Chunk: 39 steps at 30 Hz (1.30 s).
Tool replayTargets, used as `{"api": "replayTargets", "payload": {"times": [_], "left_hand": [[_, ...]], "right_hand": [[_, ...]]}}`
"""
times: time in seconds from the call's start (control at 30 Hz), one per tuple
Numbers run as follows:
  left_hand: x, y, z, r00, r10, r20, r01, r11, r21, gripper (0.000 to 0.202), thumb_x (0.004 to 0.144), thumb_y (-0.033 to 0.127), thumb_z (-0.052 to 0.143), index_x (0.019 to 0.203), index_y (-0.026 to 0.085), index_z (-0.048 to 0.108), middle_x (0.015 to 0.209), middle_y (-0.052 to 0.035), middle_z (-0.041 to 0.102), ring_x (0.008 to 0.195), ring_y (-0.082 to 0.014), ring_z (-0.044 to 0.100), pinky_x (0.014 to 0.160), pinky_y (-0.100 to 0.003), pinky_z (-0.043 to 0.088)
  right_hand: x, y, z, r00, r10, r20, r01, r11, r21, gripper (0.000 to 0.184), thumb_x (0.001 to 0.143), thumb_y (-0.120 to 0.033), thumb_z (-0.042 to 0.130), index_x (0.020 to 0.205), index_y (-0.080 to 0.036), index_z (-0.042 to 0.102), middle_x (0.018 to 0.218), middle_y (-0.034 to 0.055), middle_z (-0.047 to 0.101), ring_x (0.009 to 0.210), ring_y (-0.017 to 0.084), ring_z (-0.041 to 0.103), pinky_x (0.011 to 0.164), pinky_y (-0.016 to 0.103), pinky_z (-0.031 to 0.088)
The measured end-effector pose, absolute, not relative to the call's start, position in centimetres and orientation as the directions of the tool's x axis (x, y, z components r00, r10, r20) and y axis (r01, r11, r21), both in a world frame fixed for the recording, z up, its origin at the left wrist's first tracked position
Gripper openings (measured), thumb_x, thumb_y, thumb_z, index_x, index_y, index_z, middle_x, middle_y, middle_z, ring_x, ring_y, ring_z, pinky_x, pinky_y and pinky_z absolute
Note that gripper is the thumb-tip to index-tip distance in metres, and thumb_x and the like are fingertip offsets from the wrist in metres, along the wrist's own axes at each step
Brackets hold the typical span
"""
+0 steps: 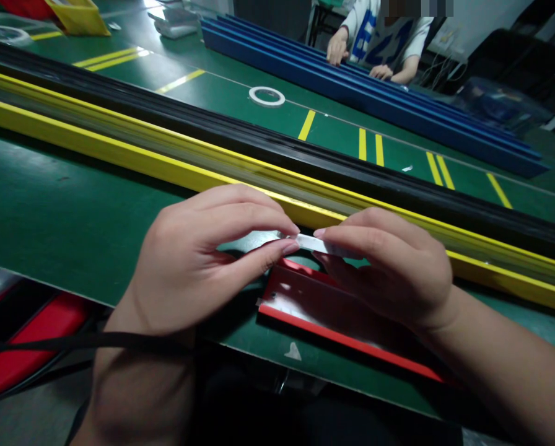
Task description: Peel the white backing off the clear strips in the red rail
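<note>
Two hands meet over the near edge of the green table, with one narrow white strip between them. Left hand: thumb and forefinger pinched nearly together on the strip's left end. Right hand: closed on the opposite end, forefinger along the top, other fingertips curled below and partly hidden. Gripping both ends probably keeps so small a piece level and stops it twisting.

Pose: left wrist bent inward, back of the hand up, fingers pointing right; right hand arched over, fingers pointing left, forearm slanting in from lower right. A black strap crosses by the left wrist.

Just below lies the red channel, its left end under the strip, likely set there for easy reach. Cannot tell whether strip and channel touch.

Beyond the fingers, a long yellow rail runs slantwise across the table, a black rail along its far side. Farther out: a white tape roll lying flat, then blue profiles side by side, with a co-worker's hands resting on them.
</note>
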<state>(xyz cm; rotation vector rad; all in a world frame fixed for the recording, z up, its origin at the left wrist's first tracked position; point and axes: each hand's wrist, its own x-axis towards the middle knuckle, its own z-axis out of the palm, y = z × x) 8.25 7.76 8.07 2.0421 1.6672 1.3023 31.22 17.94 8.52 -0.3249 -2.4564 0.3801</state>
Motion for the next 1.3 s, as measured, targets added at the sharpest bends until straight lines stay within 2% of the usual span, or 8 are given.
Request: {"api": "replayTargets", "payload": {"times": [0.23, 0.37, 0.47, 0.6, 0.73, 0.93, 1.13, 1.3], "left_hand": [[8.2, 7.8, 8.2, -0.007, 0.865, 0.502, 0.694, -0.357, 0.625, 0.015, 0.097, 0.040, 0.068, 0.096, 0.028, 0.076, 0.100, 0.0007, 0.077, 0.098, -0.0178, 0.070, 0.091, -0.033, 0.058], [7.9, 7.9, 8.1, -0.006, 0.854, 0.521, 0.724, -0.355, 0.591, 0.022, 0.100, 0.041, 0.062, 0.099, 0.023, 0.075, 0.101, 0.0024, 0.077, 0.097, -0.0162, 0.069, 0.089, -0.034, 0.056], [7.8, 8.0, 7.9, -0.032, 0.844, 0.536, 0.744, -0.338, 0.577, 0.024, 0.100, 0.041, 0.061, 0.099, 0.021, 0.074, 0.102, 0.0030, 0.076, 0.095, -0.0147, 0.067, 0.089, -0.032, 0.055], [7.9, 8.2, 7.6, -0.049, 0.835, 0.548, 0.739, -0.339, 0.582, 0.021, 0.099, 0.040, 0.064, 0.094, 0.022, 0.073, 0.098, 0.0028, 0.075, 0.091, -0.0136, 0.067, 0.086, -0.029, 0.054], [7.6, 8.1, 7.4, 0.014, 0.853, 0.521, 0.721, -0.370, 0.586, 0.016, 0.097, 0.038, 0.066, 0.093, 0.024, 0.072, 0.094, 0.0005, 0.073, 0.087, -0.0149, 0.066, 0.082, -0.028, 0.052], [6.4, 7.8, 7.5, 0.194, 0.935, 0.298, 0.676, -0.348, 0.650, 0.014, 0.095, 0.033, 0.066, 0.086, 0.023, 0.072, 0.094, -0.0020, 0.074, 0.085, -0.0163, 0.067, 0.076, -0.027, 0.049], [6.7, 8.4, 7.0, 0.329, 0.943, -0.060, 0.727, -0.212, 0.653, 0.014, 0.090, 0.026, 0.063, 0.081, 0.021, 0.072, 0.082, -0.0001, 0.072, 0.071, -0.0132, 0.061, 0.065, -0.024, 0.042], [7.1, 8.6, 6.4, 0.255, 0.958, -0.132, 0.805, -0.135, 0.578, 0.017, 0.090, 0.032, 0.063, 0.079, 0.023, 0.072, 0.078, 0.0008, 0.070, 0.068, -0.0134, 0.057, 0.061, -0.026, 0.038]], "right_hand": [[31.4, 17.9, 8.6, -0.784, 0.283, 0.553, 0.132, 0.946, -0.297, 0.029, 0.095, -0.021, 0.070, 0.122, -0.033, 0.071, 0.097, 0.0054, 0.072, 0.082, 0.018, 0.067, 0.067, 0.030, 0.055], [31.7, 17.7, 8.4, -0.753, 0.234, 0.615, 0.106, 0.966, -0.237, 0.037, 0.093, -0.016, 0.072, 0.128, -0.025, 0.069, 0.100, 0.0058, 0.071, 0.085, 0.017, 0.067, 0.071, 0.029, 0.055], [32.1, 17.3, 8.8, -0.760, 0.254, 0.599, 0.124, 0.960, -0.249, 0.031, 0.096, -0.020, 0.069, 0.126, -0.027, 0.071, 0.103, 0.0049, 0.072, 0.087, 0.016, 0.068, 0.072, 0.027, 0.056], [32.8, 16.9, 11.1, -0.861, 0.365, 0.354, 0.283, 0.922, -0.262, 0.021, 0.103, -0.030, 0.058, 0.115, -0.026, 0.075, 0.092, 0.0041, 0.071, 0.072, 0.013, 0.065, 0.059, 0.024, 0.049], [33.8, 16.9, 13.8, -0.957, 0.261, 0.123, 0.248, 0.962, -0.113, 0.029, 0.105, -0.031, 0.051, 0.124, -0.027, 0.073, 0.088, 0.0026, 0.069, 0.067, 0.011, 0.060, 0.057, 0.022, 0.041], [34.4, 16.1, 14.4, -0.985, 0.170, -0.033, 0.172, 0.979, -0.109, 0.040, 0.108, -0.030, 0.044, 0.144, -0.030, 0.061, 0.077, -0.0009, 0.060, 0.056, 0.008, 0.045, 0.054, 0.027, 0.026], [33.1, 14.7, 13.0, -0.937, 0.257, -0.235, 0.269, 0.963, -0.019, 0.025, 0.094, -0.025, 0.068, 0.119, -0.028, 0.072, 0.077, -0.0016, 0.062, 0.054, 0.008, 0.047, 0.057, 0.030, 0.022], [32.2, 13.5, 12.4, -0.925, 0.283, -0.254, 0.296, 0.955, -0.013, 0.033, 0.091, -0.018, 0.064, 0.122, -0.025, 0.071, 0.080, 0.0004, 0.066, 0.053, 0.008, 0.046, 0.055, 0.029, 0.024]]}}
